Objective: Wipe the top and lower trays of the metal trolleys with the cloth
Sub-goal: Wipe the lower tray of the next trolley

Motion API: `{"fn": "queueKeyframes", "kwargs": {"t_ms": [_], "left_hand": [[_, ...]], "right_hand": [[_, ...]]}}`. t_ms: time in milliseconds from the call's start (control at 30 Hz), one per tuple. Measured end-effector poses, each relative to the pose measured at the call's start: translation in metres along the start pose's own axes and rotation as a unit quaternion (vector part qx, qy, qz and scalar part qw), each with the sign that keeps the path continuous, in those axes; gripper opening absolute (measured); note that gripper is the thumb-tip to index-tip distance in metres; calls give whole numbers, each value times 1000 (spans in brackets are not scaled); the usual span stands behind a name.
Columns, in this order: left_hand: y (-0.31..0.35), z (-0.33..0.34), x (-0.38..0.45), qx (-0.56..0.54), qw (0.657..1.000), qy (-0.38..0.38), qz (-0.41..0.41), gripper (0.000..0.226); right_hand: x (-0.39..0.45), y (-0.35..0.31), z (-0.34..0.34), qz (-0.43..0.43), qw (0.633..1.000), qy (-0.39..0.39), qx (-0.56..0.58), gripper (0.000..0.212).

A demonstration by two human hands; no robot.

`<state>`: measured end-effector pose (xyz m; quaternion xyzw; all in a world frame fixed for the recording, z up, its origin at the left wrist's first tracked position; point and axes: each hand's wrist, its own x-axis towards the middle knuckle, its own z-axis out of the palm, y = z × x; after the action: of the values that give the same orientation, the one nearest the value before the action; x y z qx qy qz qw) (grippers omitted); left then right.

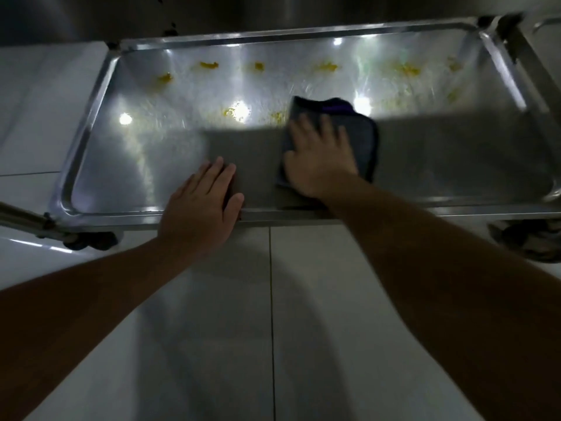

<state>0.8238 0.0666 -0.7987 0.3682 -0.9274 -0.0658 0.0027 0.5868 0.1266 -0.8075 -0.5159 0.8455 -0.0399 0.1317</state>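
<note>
**Cloth pressed flat on the low tray**

The right hand (318, 159) lies on the dark cloth (362, 138), fingers straight and spread, pressing it onto the metal tray (136, 165) near the front rim, about midway along. The left hand (202, 205) rests flat on the front rim, fingers straight and together, holding nothing. Yellow stains (209, 65) dot the far half of the tray. A wheel (91, 240) stands on the tiled floor (212, 329).
</note>
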Motion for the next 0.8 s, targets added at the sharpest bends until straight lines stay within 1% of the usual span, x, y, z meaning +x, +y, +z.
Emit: {"fn": "queueKeyframes", "kwargs": {"t_ms": [67,133,167,233,333,467,567,633,700,800], "left_hand": [[0,0,1,2,1000,-10,2,72],[-2,0,2,1,1000,-19,2,73],[-4,1,2,-2,1000,-21,2,73],[-5,2,1,-10,1000,-12,3,72],[-8,4,1,-20,1000,2,4,70],[-10,5,2,-21,1000,7,7,68],[-9,4,0,-23,1000,6,3,68],[-7,3,-1,-22,1000,3,0,69],[-4,2,0,-14,1000,-3,-10,70],[-1,0,1,0,1000,-13,-14,73]], "right_hand": [[9,-44,8,-88,996,-21,-19,67],[17,-60,11,-161,986,-30,-36,64],[19,-58,11,-179,983,-31,-39,63],[18,-42,10,-182,983,-19,-31,64],[14,2,3,-117,993,18,-15,66],[6,103,-18,9,999,49,-5,66],[-9,191,-34,129,990,58,14,73],[-23,232,-39,208,976,62,17,76],[-28,249,-37,279,958,68,25,76],[-19,235,-28,320,943,82,34,78]]}}
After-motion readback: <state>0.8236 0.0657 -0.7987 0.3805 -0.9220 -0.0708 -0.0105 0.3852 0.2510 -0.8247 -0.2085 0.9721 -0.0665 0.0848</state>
